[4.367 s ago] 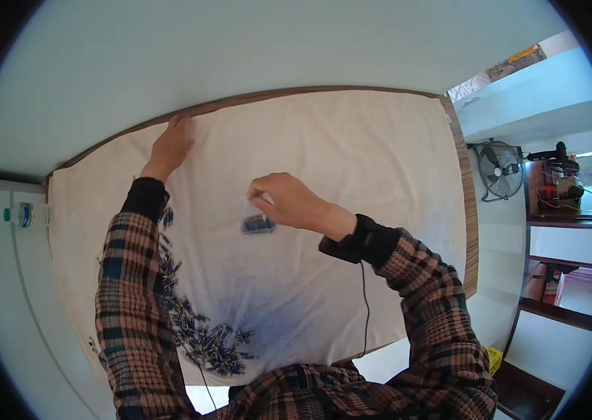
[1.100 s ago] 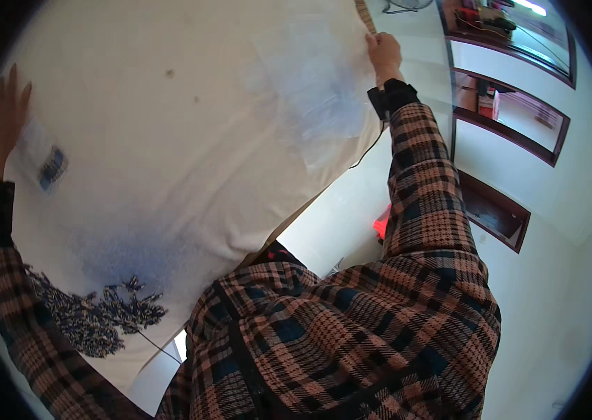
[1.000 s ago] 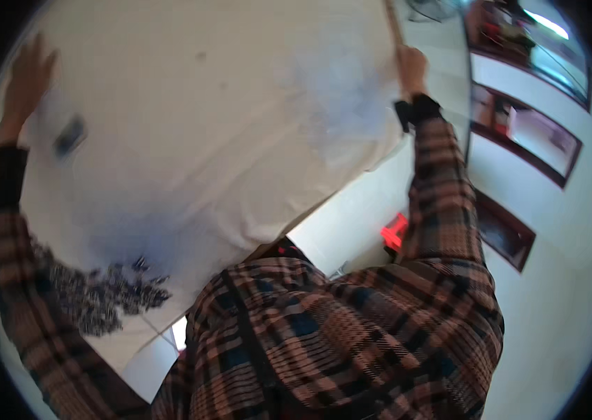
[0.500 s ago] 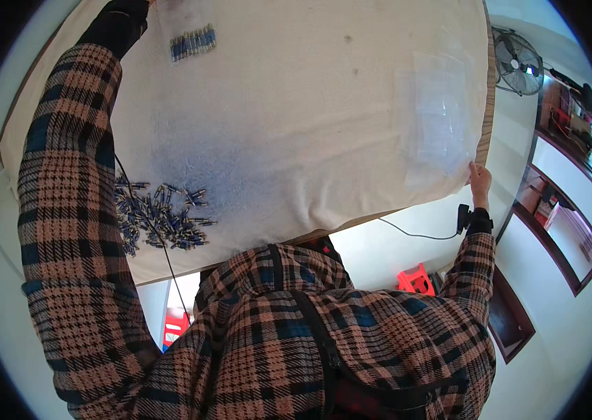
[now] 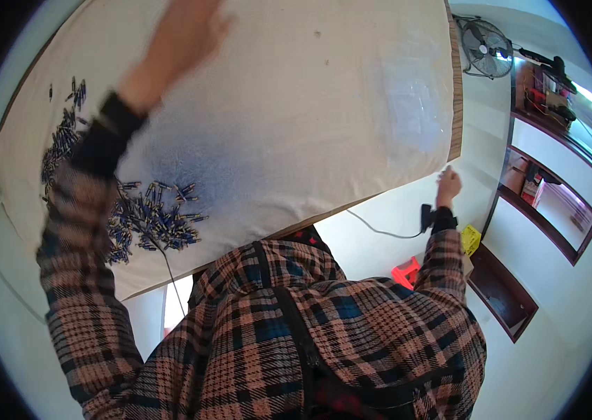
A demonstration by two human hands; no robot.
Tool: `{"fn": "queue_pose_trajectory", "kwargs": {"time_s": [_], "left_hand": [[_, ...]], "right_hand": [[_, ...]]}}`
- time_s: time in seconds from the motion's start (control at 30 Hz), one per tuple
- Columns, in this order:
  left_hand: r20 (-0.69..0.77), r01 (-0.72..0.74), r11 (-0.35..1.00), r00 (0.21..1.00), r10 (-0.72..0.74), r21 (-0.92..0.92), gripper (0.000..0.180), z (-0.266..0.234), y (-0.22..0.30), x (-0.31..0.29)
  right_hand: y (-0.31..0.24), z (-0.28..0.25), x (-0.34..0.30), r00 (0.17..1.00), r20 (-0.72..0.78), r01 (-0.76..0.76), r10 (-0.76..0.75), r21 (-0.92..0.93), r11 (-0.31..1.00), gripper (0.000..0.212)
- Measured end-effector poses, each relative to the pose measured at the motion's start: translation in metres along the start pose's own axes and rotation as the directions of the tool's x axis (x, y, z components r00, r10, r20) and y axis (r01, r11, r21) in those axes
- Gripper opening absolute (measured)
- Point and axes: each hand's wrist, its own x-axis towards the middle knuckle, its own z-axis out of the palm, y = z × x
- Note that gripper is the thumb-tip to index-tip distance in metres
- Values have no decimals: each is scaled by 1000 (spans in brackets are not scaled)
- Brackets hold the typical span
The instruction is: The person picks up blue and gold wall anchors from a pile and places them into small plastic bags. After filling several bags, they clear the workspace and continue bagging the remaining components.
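Below your left hand [image 5: 187, 42] lay matt, softly wrinkled cream cloth [image 5: 275, 133]; beyond your right hand [image 5: 449, 185], the tabletop [image 5: 456, 91] edge showed striped wood grain. Clear plastic sheets [image 5: 411, 105] there looked thin, smooth and glossy. Small blue pieces [image 5: 159, 217], nearer you than your left hand, had pale, metal-looking ends. Your sleeves [image 5: 86, 280] were matt woven cloth.

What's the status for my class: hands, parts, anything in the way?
Left hand blurred over cloth; right hand near table corner. Blue parts loose on cloth. Left sleeve partly blocks view.
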Motion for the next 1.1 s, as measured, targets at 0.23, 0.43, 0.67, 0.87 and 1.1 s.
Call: {"fn": "queue_pose_trajectory", "kwargs": {"time_s": [0.23, 0.43, 0.67, 0.87, 1.1], "left_hand": [[601, 214, 858, 788, 131, -467, 18, -114, 158, -103], [675, 214, 862, 714, 184, -460, 19, -146, 165, -173], [842, 428, 851, 538, 31, -305, 22, -150, 212, -261], [795, 557, 828, 525, -302, -54, 27, -136, 243, -280], [677, 458, 879, 608, -416, 129, 19, -104, 266, -299]], "right_hand": [[-79, 52, -202, 949, 310, -94, -55, 446, 890, 36], [-108, 39, -233, 920, 366, -310, 137, 468, 827, 42], [-98, 47, -226, 911, 396, -296, 111, 444, 846, 47], [-92, 47, -205, 870, 493, -217, 37, 314, 924, 33], [-84, 54, -202, 881, 462, -135, -103, 454, 880, 25]]}}
